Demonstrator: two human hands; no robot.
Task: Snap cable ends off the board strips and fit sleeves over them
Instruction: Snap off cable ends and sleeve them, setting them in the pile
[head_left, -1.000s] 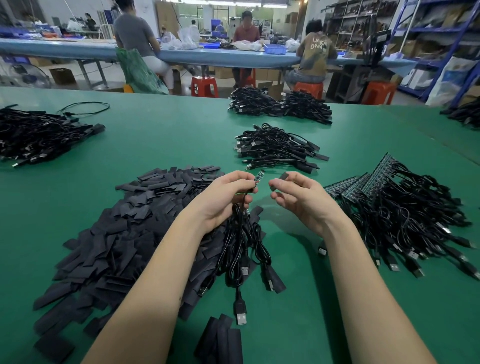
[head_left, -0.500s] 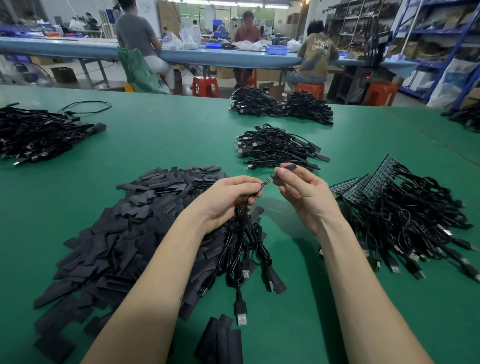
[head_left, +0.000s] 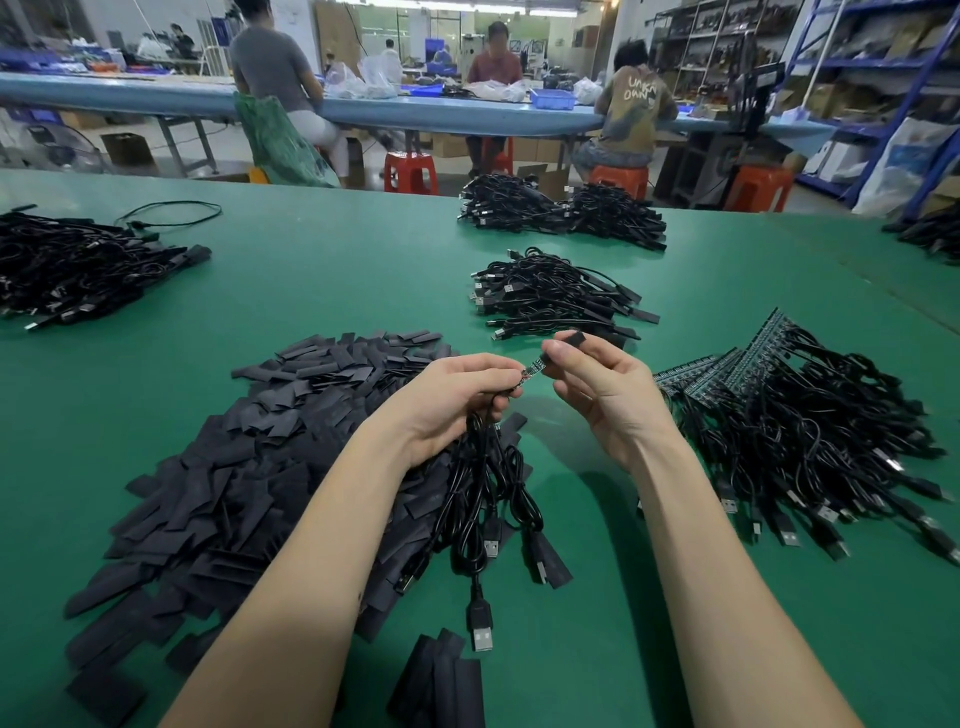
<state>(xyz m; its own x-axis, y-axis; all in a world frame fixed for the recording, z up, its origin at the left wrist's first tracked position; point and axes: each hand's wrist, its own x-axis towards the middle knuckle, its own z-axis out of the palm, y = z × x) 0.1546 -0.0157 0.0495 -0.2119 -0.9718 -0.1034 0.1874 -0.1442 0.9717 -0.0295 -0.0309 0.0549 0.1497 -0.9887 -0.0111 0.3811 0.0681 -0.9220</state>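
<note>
The cable end (head_left: 531, 372), a small narrow circuit board on a black cable, sits between the two hands above the middle of the green table (head_left: 322, 280). Its long axis runs from lower left to upper right, the free tip pointing up and right toward the right hand (head_left: 605, 397). The parts on the board are too small to make out, and its lower end is hidden inside the left hand (head_left: 457, 397), whose curled fingers grip it together with a bundle of black cables (head_left: 483, 499). That bundle hangs from the fist toward the near edge, its USB plugs dangling just over the table.

The right hand pinches a short black sleeve (head_left: 574, 340) between thumb and forefinger; the thumb covers most of it, and whether its mouth already touches the board tip I cannot tell.

A broad heap of flat black sleeves (head_left: 249, 467) spreads left of the hands, partly hidden by the left forearm. A few more sleeves (head_left: 441, 680) lie at the near edge, cut off by the frame. Board strips with attached cables (head_left: 789, 415) are piled toward the right edge. A pile of finished cables (head_left: 556, 296) lies just beyond the hands, with another pile (head_left: 561, 213) at the far edge and one more (head_left: 78, 265) toward the left edge.
</note>
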